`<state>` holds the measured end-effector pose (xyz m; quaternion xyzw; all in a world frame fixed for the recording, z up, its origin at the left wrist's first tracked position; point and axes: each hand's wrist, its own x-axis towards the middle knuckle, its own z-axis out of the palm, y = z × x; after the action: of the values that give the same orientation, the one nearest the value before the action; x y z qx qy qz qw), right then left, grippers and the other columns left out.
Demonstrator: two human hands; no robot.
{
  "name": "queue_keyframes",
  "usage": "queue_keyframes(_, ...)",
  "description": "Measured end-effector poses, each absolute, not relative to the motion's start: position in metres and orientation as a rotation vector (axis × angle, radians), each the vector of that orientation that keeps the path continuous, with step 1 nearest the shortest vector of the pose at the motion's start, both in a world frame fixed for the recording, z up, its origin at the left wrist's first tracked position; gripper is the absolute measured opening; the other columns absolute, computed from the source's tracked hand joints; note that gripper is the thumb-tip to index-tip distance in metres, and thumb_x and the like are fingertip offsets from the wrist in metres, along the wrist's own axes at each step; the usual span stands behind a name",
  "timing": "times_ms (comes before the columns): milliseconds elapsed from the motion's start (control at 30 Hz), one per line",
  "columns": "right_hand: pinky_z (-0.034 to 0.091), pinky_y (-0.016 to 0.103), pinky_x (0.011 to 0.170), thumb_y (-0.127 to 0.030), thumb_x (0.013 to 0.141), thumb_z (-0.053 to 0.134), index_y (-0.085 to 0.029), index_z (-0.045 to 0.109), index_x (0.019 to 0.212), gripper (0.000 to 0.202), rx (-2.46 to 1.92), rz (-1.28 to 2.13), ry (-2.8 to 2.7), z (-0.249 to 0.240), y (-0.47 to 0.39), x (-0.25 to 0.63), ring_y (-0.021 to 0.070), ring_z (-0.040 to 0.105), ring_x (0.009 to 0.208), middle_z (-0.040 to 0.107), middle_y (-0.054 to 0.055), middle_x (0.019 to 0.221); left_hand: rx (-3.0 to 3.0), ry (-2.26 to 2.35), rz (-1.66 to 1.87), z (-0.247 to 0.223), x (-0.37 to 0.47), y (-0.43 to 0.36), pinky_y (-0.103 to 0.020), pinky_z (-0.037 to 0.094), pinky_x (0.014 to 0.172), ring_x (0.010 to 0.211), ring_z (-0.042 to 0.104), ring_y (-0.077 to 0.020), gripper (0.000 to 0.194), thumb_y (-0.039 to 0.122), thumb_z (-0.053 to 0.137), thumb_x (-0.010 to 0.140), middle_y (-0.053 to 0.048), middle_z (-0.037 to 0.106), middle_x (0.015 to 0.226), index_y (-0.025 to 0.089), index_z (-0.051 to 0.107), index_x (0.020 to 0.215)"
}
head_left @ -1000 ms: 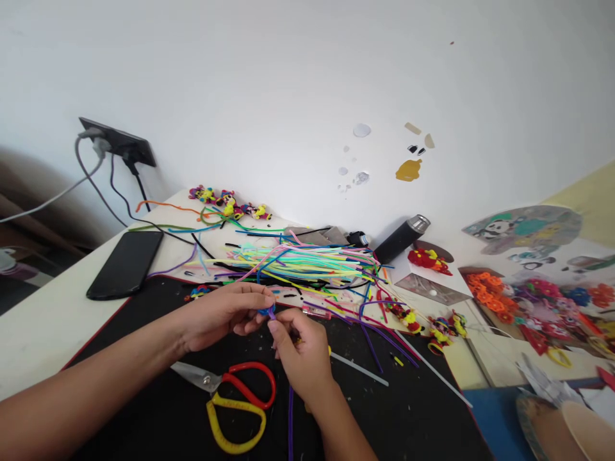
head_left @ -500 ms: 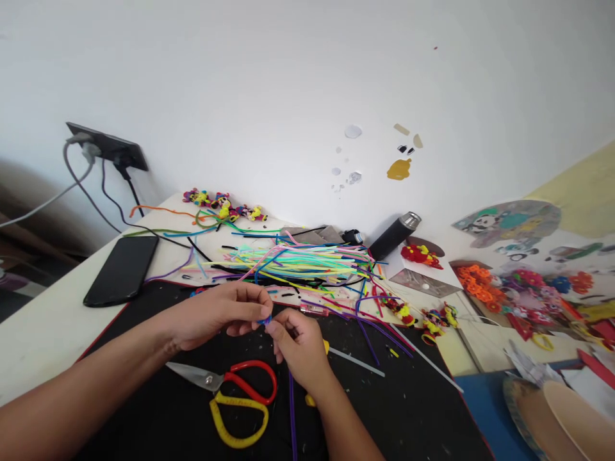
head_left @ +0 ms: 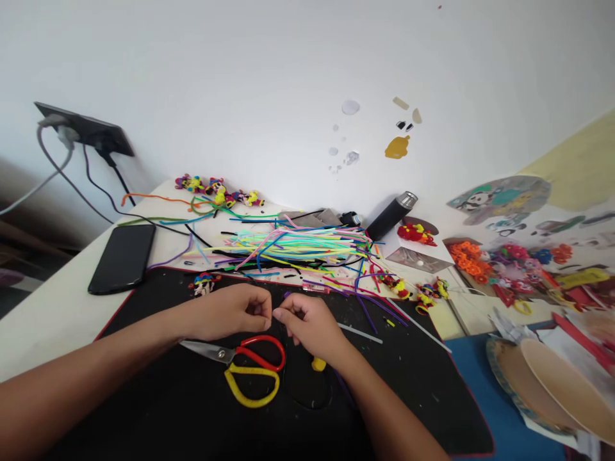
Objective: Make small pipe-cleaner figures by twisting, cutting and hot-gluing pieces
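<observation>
While the left hand (head_left: 245, 312) and right hand (head_left: 310, 326) are pinching narrowly, nearly touching (anything held is hiding from view), purple stem (head_left: 287, 294) is poking out beyond; scissors (head_left: 221, 355) are lying nearby, seemingly for easy reach.

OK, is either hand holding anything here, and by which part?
Can't be told: fingers of the left hand and right hand hide any grip. A purple bit shows beside the right's fingers.

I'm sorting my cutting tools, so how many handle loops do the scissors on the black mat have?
2: the red loop is the upper one in the picture, and the yellow loop is just below it. Neither is hidden.
</observation>
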<state>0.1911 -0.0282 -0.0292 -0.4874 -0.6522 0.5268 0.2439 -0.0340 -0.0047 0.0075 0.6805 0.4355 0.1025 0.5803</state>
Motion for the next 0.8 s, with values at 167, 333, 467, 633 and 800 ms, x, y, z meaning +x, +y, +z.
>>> queue_keyframes(167, 0.039, 0.017, 0.043, -0.035, 0.100, 0.066, -0.020, 0.064, 0.082, 0.023, -1.317, 1.474, -1.796, -0.020, -0.024, 0.191, 0.0089, 0.053, 0.043, 0.060, -0.006, 0.058, 1.547, 1.028, 0.304, 0.000, -0.030, -0.009, -0.025, 0.035, 0.059, 0.066, 0.051, -0.0170, 0.025, 0.044, 0.073, 0.080, 0.003, 0.060, 0.072, 0.020, 0.066, 0.082)
queue_keyframes(333, 0.039, 0.016, 0.042, -0.037, 0.100, 0.066, -0.020, 0.065, 0.083, 0.024, -1.323, 1.453, -1.798, -0.021, -0.022, 0.192, 0.0085, 0.053, 0.042, 0.059, -0.006, 0.058, 1.438, 1.006, 0.389, -0.005, -0.029, -0.007, -0.025, 0.033, 0.058, 0.063, 0.047, -0.0161, 0.034, 0.051, 0.078, 0.078, 0.005, 0.054, 0.068, 0.022, 0.063, 0.087)
queue_keyframes(467, 0.039, 0.017, 0.043, -0.035, 0.101, 0.065, -0.020, 0.067, 0.085, 0.022, -1.335, 1.434, -1.831, -0.020, -0.022, 0.192, 0.0089, 0.055, 0.043, 0.060, -0.006, 0.059, 1.418, 1.025, 0.354, -0.003, -0.027, -0.006, -0.025, 0.033, 0.057, 0.062, 0.049, -0.0162, 0.039, 0.055, 0.079, 0.076, 0.004, 0.057, 0.068, 0.020, 0.069, 0.091)
queue_keyframes(633, 0.036, 0.019, 0.045, -0.033, 0.102, 0.066, -0.021, 0.071, 0.084, 0.022, -1.323, 1.302, -1.930, -0.018, -0.020, 0.192, 0.0094, 0.055, 0.043, 0.062, -0.006, 0.058, 1.476, 1.097, 0.329, 0.001, -0.025, -0.004, -0.026, 0.034, 0.057, 0.062, 0.052, -0.0165, 0.034, 0.053, 0.078, 0.075, 0.003, 0.061, 0.065, 0.020, 0.070, 0.076)
queue_keyframes(800, 0.029, 0.021, 0.048, -0.028, 0.100, 0.070, -0.021, 0.074, 0.080, 0.022, -1.300, 1.057, -2.067, -0.011, -0.019, 0.191, 0.0098, 0.051, 0.046, 0.061, -0.006, 0.056, 1.449, 1.109, 0.304, -0.002, -0.025, -0.001, -0.026, 0.038, 0.057, 0.062, 0.056, -0.0177, 0.037, 0.057, 0.079, 0.074, 0.002, 0.065, 0.065, 0.020, 0.073, 0.076)
